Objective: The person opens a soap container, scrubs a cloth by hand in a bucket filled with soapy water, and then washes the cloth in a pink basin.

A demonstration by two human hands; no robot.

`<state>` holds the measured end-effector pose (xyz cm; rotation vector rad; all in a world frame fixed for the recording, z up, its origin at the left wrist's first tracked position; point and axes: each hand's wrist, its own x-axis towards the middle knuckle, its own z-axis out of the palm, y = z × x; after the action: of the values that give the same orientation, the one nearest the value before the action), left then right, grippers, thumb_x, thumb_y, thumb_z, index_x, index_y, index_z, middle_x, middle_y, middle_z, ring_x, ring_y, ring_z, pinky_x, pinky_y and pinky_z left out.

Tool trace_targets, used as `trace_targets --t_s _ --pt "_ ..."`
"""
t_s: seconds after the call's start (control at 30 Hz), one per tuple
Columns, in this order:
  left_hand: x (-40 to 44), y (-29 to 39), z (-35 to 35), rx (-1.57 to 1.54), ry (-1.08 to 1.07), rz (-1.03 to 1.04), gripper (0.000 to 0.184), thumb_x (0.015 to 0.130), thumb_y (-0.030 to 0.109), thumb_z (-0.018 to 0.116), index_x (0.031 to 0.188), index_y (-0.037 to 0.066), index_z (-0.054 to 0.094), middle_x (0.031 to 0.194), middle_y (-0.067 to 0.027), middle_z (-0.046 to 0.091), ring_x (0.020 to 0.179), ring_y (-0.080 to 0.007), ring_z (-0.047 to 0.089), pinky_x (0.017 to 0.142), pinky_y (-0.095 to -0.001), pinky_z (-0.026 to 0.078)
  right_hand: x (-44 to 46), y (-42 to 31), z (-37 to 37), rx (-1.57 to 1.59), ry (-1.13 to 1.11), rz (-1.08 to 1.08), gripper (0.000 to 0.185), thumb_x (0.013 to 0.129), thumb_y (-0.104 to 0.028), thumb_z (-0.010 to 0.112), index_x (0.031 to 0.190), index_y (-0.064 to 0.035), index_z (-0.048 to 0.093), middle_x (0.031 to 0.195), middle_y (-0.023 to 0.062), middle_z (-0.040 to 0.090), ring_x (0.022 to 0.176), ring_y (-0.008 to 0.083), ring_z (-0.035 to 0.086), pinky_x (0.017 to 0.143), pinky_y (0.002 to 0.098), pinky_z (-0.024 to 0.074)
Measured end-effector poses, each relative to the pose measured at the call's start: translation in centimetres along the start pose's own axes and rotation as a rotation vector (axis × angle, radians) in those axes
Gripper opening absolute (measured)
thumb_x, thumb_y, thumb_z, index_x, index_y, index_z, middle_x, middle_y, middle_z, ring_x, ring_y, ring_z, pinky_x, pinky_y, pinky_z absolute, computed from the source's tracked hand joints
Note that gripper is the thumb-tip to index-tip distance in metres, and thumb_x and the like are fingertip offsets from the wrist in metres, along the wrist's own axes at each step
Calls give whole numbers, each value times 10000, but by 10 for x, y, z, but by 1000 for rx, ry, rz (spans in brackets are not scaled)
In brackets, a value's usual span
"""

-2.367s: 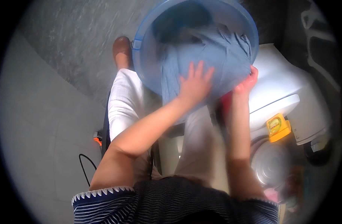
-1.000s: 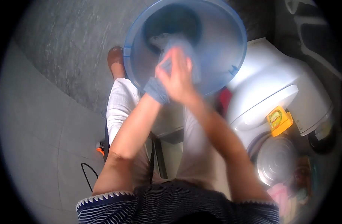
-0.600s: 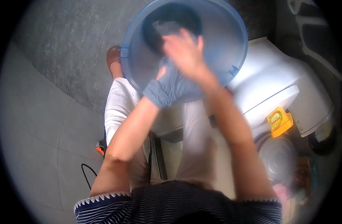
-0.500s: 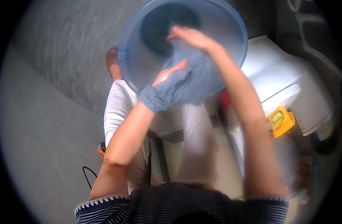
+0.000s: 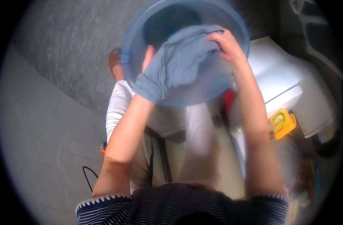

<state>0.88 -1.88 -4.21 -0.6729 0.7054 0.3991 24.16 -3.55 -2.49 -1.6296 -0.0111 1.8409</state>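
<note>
A grey-blue piece of fabric (image 5: 182,56), perhaps a garment, is held stretched over a large translucent blue tub (image 5: 131,45). My left hand (image 5: 148,59) is inside the fabric, which wraps round its wrist. One finger or thumb sticks out straight at the left; the other fingers are hidden by the fabric. My right hand (image 5: 228,44) is closed on the fabric's upper right edge, thumb and fingers pinching it. A dark green round area (image 5: 167,22) shows inside the tub behind the fabric; I cannot make out what it is.
On the right stands a glossy white appliance or casing (image 5: 287,71) with a yellow labelled packet (image 5: 282,123) beside it. Something red (image 5: 229,98) shows below the tub's right side. A black cable loop (image 5: 89,176) lies on the grey floor (image 5: 40,131) at left.
My right hand has moved right and now grips the fabric's edge, spreading it out. My left hand has shifted left, and the fabric now covers more of it.
</note>
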Motion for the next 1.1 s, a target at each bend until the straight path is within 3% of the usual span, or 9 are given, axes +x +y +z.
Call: trace_targets --t_s 0.23,0.27,0.3,0.43,0.57,0.7,0.77,0.9,1.1 --pt "5 1 23 306 136 -38 616 870 510 347 1252 28 375 1250 -206 419 1148 -322 415 1001 -427 295 -60 34 113 -883 139 -708 220 636 -182 663 824 -77 616 906 129 597 781 302 599 724 347 475" --pt "7 -1 26 481 279 -75 592 873 492 361 1238 27 388 1236 -201 434 1134 -314 429 997 -424 303 -56 43 123 -975 218 -673 147 682 -209 631 747 -79 607 869 143 593 797 316 585 706 370 468" --pt "26 -5 -29 -261 -280 -304 336 896 330 413 1032 44 527 932 -119 593 815 -251 587 692 -346 491 -53 53 134 -1067 294 -632 166 728 -236 599 669 -81 598 832 156 589 814 331 572 688 392 461" --pt "32 -19 -16 -6 189 152 297 915 249 359 935 28 557 810 -123 605 784 -234 590 686 -350 485 18 64 109 -1030 454 -350 212 796 -229 482 722 -70 602 771 181 608 638 328 603 563 435 475" --pt "53 1 -63 -185 -579 -306 295 910 268 379 968 22 531 959 -128 574 820 -229 571 712 -334 472 -19 88 121 -1051 460 -588 180 777 -239 508 725 -93 601 718 164 578 698 363 573 589 446 449" --pt "42 -51 -42 231 301 173 245 897 221 404 958 25 538 946 -107 575 827 -224 566 695 -315 469 16 70 74 -1178 564 -247 261 832 -275 452 717 -101 609 659 157 611 613 321 608 568 437 481" --pt "34 -33 -44 812 182 179 282 912 244 363 1051 37 495 936 -102 568 853 -221 556 783 -343 458 21 80 74 -1171 606 -443 227 819 -243 489 671 -106 594 589 142 582 563 315 594 535 424 478" --pt "14 -39 -29 83 -369 145 310 915 231 360 1150 68 477 879 -55 560 804 -191 543 782 -324 449 -24 82 100 -1068 489 -688 157 766 -251 551 699 -112 578 656 129 603 564 301 595 537 407 480" --pt "20 -28 8 235 49 -107 414 863 229 504 1180 -30 439 1052 -114 566 945 -222 553 886 -297 429 28 55 46 -410 541 -179 232 799 -239 581 795 -10 621 751 128 627 713 212 575 645 340 442"
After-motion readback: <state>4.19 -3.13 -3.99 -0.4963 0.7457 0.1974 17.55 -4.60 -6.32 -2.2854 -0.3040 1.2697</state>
